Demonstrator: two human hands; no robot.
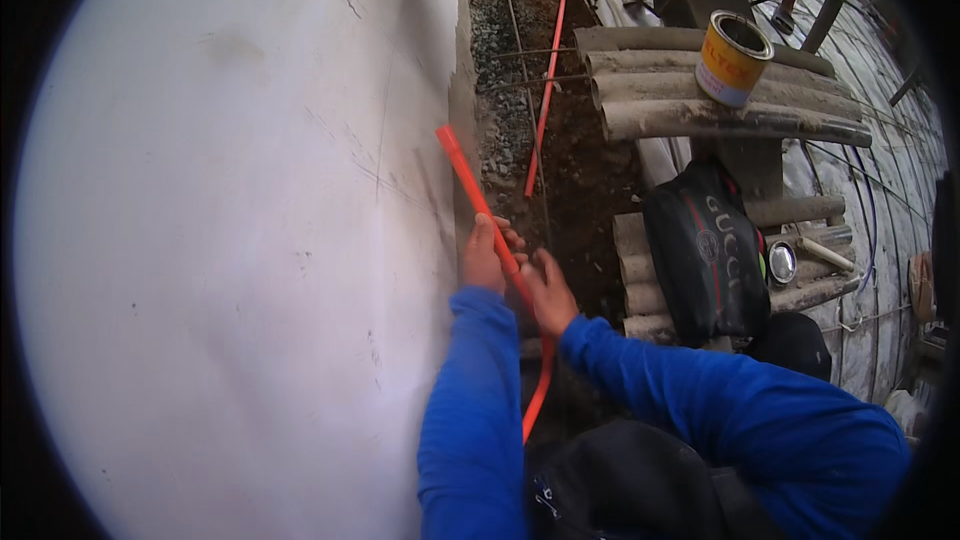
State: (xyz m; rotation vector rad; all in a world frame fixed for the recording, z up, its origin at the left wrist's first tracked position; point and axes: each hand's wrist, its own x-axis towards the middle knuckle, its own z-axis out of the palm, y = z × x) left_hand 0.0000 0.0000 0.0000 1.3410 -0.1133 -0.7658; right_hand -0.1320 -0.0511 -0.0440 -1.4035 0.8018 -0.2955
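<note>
From where I stand, a person in blue sleeves works hard against a tall white wall, both hands on a bright red-orange tube. The left hand has the firmer grip, closed around the tube with the thumb on the near side and the fingers curled beyond. The right hand, just below and to its right, is partly closed, thumb and fingertips at the tube; how tightly it presses, I cannot tell.

Above the grip the tube's short end tilts up toward the wall; below, it runs down between the forearms and bends. That bend is a worry: too much push from above could kink it. The left knuckles, just beside the wall, could be scraped if the tube slipped suddenly.

Beyond the hands lies a strip of dark soil and gravel, crossed by thin metal rods that could snag the tube. A second red-orange tube lies there, apart from the first — grit could foul either end if open.

Right of the grip, past the sleeve, a black bag could be nudged by the elbow. Farther up stands a lidless yellow can on rounded grey lengths — a jolt there might tip it.
</note>
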